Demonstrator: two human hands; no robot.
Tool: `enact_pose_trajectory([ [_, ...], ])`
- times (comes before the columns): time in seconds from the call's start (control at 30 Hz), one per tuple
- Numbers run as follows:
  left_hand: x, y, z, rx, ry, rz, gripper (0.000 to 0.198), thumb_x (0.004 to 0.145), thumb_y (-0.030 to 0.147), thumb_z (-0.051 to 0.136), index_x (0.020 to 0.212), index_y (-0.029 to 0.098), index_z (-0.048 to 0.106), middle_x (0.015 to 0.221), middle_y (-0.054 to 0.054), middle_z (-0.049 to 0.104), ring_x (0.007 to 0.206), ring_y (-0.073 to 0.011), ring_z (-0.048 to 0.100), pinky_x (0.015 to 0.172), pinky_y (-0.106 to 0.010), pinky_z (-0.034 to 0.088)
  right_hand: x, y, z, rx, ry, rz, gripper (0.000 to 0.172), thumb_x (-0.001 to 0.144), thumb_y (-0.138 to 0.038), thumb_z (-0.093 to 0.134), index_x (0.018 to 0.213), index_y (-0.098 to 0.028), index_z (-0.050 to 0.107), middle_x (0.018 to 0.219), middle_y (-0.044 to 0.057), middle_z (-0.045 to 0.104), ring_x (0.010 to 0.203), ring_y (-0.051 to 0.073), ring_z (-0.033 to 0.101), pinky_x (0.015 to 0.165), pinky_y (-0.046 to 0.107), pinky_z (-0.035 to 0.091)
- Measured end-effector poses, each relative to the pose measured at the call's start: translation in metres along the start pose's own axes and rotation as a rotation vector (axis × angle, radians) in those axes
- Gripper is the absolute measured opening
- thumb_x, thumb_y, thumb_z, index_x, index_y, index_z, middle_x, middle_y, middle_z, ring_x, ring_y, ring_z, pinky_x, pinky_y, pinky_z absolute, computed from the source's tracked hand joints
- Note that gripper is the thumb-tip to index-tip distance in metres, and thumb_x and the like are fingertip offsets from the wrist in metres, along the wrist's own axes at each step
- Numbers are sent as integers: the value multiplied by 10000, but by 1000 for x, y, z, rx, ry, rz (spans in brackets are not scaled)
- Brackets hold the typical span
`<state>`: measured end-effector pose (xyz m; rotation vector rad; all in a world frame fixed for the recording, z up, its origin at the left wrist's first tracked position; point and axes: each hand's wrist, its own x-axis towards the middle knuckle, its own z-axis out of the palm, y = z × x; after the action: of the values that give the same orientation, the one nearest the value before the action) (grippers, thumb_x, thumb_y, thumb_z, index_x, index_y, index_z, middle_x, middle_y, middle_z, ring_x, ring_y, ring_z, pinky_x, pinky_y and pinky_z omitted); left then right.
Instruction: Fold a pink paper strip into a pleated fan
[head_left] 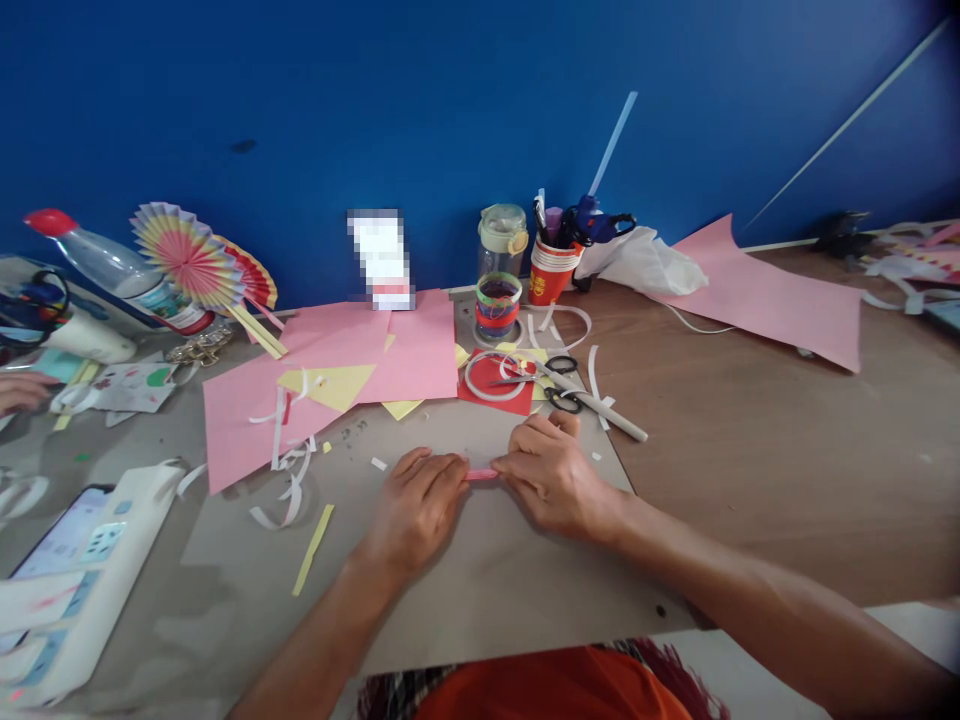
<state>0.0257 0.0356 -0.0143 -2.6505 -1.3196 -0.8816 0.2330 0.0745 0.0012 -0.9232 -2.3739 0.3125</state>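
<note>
A narrow folded strip of pink paper (pixel 481 475) lies low over the grey mat, its ends covered by my fingers. My left hand (pixel 424 510) is closed on its left end, pressing it down. At the right end, my right hand (pixel 555 475) pinches it between bent fingers. Just beyond my hands are scissors (pixel 564 398) with black handles, a red paper square (pixel 491 395) and a clear plastic ring. Large pink paper sheets (pixel 330 345) lie farther back, with a yellow paper piece (pixel 341 388) on top.
A clear bottle (pixel 500 270) and red paper cups (pixel 551 272) holding pens and a glue gun stand at the back. A pleated paper fan (pixel 191 255) leans left beside a plastic bottle (pixel 124 270). Another person's hand (pixel 22 390) shows at far left. White paper curls (pixel 289 495) are scattered about.
</note>
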Motion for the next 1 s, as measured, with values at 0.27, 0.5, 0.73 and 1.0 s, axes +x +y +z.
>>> enact_pose_trajectory([
  [0.27, 1, 2, -2, -128, -19, -106, 224, 873, 58, 427, 879, 186, 610, 737, 22, 716, 594, -95, 630, 1009, -429, 392, 1, 2, 5, 36, -27, -6, 239, 851, -164, 486, 692, -179, 663, 651, 14, 503, 703, 146, 436, 729, 361, 219],
  [0.5, -6, -9, 1, -201, -99, -204, 190, 882, 121, 456, 883, 196, 631, 648, 36, 680, 558, -104, 596, 969, -410, 436, 5, 15, -6, 197, -198, 40, 124, 838, -263, 602, 792, -185, 686, 700, 11, 578, 734, 146, 512, 796, 357, 261],
  [0.73, -7, -15, -1, -255, -181, -280, 195, 889, 164, 463, 872, 202, 653, 658, 29, 691, 568, -111, 594, 988, -431, 409, 6, 25, -15, 265, -233, 89, 111, 857, -244, 581, 845, -208, 685, 771, 13, 642, 763, 150, 549, 830, 356, 272],
  [1.0, -3, -12, -8, -320, -295, -355, 239, 903, 212, 445, 831, 221, 672, 668, 29, 693, 656, -130, 619, 1021, -386, 402, 8, 27, -11, 200, -191, 39, 249, 887, -189, 499, 664, -166, 609, 660, 10, 592, 678, 132, 495, 767, 334, 254],
])
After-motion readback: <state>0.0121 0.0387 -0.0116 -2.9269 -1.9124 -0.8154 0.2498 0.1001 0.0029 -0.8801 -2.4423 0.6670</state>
